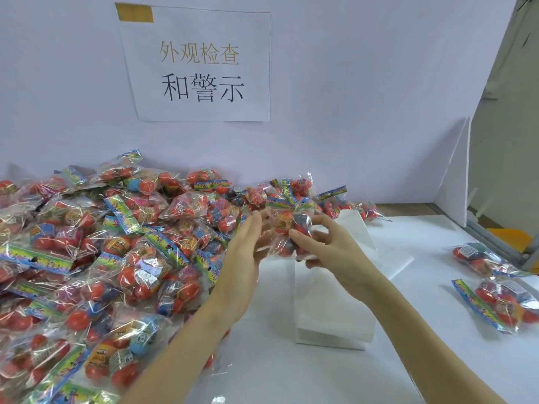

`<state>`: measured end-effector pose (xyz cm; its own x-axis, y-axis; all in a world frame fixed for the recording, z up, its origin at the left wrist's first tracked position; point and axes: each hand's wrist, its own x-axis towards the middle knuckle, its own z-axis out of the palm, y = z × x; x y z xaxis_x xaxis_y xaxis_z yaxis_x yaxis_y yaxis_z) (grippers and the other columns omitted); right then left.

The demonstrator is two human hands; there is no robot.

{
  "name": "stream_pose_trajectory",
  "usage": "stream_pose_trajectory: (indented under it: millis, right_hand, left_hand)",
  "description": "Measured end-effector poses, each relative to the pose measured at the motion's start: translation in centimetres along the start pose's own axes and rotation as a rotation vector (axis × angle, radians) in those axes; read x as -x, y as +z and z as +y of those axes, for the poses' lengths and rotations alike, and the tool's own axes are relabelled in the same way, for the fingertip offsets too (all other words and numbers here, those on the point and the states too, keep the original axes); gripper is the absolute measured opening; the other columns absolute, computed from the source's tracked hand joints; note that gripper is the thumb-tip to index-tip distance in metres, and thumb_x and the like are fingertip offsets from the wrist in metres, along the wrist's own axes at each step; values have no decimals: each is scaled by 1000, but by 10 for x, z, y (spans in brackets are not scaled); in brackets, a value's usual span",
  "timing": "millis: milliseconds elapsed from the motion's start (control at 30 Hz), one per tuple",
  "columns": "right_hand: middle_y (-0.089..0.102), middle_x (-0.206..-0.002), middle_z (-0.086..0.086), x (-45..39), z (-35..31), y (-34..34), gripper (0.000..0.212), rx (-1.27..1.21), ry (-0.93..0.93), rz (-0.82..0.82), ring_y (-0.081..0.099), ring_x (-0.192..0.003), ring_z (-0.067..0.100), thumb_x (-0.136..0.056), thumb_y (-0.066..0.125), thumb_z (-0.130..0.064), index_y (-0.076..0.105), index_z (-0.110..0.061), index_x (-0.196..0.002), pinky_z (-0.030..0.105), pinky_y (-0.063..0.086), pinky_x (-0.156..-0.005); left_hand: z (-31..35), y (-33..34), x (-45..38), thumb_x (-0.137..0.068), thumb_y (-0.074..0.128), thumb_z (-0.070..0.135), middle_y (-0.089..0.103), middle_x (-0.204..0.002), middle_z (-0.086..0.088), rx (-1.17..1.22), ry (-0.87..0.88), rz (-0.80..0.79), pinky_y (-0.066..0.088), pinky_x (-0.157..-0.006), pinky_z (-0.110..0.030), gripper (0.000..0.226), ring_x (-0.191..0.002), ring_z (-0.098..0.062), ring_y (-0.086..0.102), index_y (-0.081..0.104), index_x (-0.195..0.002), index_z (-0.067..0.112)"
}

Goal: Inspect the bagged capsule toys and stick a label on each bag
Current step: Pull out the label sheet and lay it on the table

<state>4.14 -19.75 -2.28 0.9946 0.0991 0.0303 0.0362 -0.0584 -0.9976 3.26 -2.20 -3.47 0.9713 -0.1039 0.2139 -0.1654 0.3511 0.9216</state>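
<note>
Crinkly clear bag [287, 225] of round capsules: right hand [329, 243] pinches it; left hand [245, 252] flat-fingered, supporting.

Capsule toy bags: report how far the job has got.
Looks done: two bags lie apart at the right, though no label can be confirmed. In hand: one bag, held up between the left hand and right hand. Left: the big pile covering the table's left.
</note>
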Motion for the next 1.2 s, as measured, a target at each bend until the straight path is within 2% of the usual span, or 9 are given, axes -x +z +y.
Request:
stream_pose_trajectory:
  millis: [100,233,333,500,667,767,867,1100,1200]
  right_hand:
    - [75,-88,8,2,0,-1,38,99,-19,-28,70,-75,18,-92,77,-33,59,-14,-120,31,54,-67]
    - [76,-93,6,3,0,3,49,82,-9,-79,73,-82,22,-94,59,-61,61,-15,-112,35,60,-77]
    - [72,-81,0,-1,3,5,27,151,-168,107,67,-77,17,-103,60,-41,69,-17,-95,46,57,-84]
    - [78,-88,4,-2,5,6,13,135,-247,133,73,-84,20,-97,74,-21,79,-18,-85,32,59,-78]
    - [76,-93,20,-1,2,5,22,12,-181,117,68,-69,33,-99,70,-27,79,-7,-93,43,56,-78]
    - [79,-103,10,1,-3,2,28,51,-126,24,75,-90,24,-99,64,-42,75,-19,-113,37,59,-83]
    - [79,-100,9,2,-6,-3,47,42,-59,-100,73,-81,22,-87,68,-54,71,-20,-119,32,60,-74]
    - [76,-78,-1,-1,-2,-3,22,143,-182,105,63,-63,9,-92,74,-42,79,-20,-93,24,49,-62]
    - [65,-62,-11,-1,0,-1,23,277,-255,147,52,-55,8,-97,71,-39,78,-23,-82,22,44,-58]
  left_hand:
    - [-4,-1,1,-95,68,45,78,-107,-4,-129,-38,21,60,-83,-28,34,-99,-25,76,73,-117,21]
    - [-11,-7,0,-101,67,20,75,-94,-2,-215,-30,59,57,-79,-30,10,-87,-17,71,73,-109,18]
    - [-6,-8,0,-99,70,24,75,-107,-6,-206,-57,-21,56,-76,-30,16,-97,-24,71,74,-115,26]
    - [-7,-4,1,-104,62,32,78,-104,-11,-167,-55,37,60,-79,-43,20,-89,-27,74,76,-116,23]
    - [-5,-3,1,-102,63,32,80,-95,-11,-137,-39,88,57,-71,-20,25,-81,-20,75,83,-99,18]
    - [-7,-5,-1,-101,64,31,79,-92,-15,-103,-50,168,58,-68,-25,29,-78,-22,75,81,-96,7]
    - [-8,-7,-3,-102,64,28,80,-92,-13,-77,-57,234,61,-67,-27,30,-80,-23,77,79,-94,3]
    - [-9,-8,-2,-105,53,11,78,-106,-10,-129,-58,26,62,-76,-33,29,-95,-26,76,77,-112,25]
    - [-6,-5,1,-105,61,31,79,-101,-11,-173,-55,-49,61,-70,-28,21,-85,-28,77,78,-106,18]
